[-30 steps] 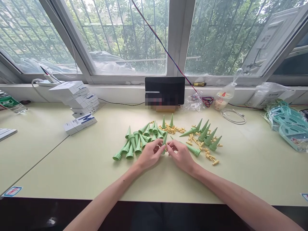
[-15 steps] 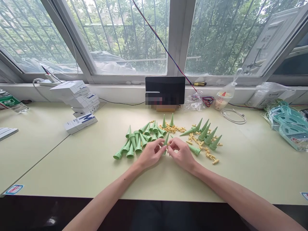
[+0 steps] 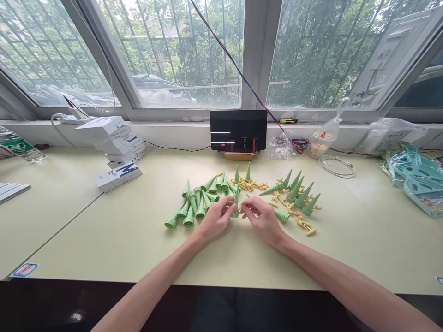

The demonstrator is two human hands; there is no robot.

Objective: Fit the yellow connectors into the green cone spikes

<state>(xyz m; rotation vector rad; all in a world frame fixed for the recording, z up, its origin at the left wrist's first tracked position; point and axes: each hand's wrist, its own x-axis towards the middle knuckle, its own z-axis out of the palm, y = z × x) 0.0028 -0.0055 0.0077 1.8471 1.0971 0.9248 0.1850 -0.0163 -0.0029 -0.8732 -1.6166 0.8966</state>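
My left hand point(image 3: 215, 220) pinches a green cone spike point(image 3: 236, 203), its tip pointing up and away. My right hand point(image 3: 263, 220) is closed beside it, fingertips at the cone's base, pinching a small yellow part that I can barely make out. A heap of green cones point(image 3: 195, 203) lies just left of my hands. More green cones point(image 3: 297, 192) lie to the right, among scattered small yellow parts point(image 3: 252, 185). One green cone point(image 3: 281, 216) lies right behind my right hand.
A dark tablet point(image 3: 238, 129) and a phone point(image 3: 240, 145) stand at the back by the window. Stacked white boxes point(image 3: 114, 143) sit at the left, a coiled white cable point(image 3: 337, 166) and teal packages point(image 3: 417, 177) at the right. A table seam runs diagonally at the left.
My hands have stayed together at the cone. The cone has tipped slightly more upright, and the view has shifted a little.
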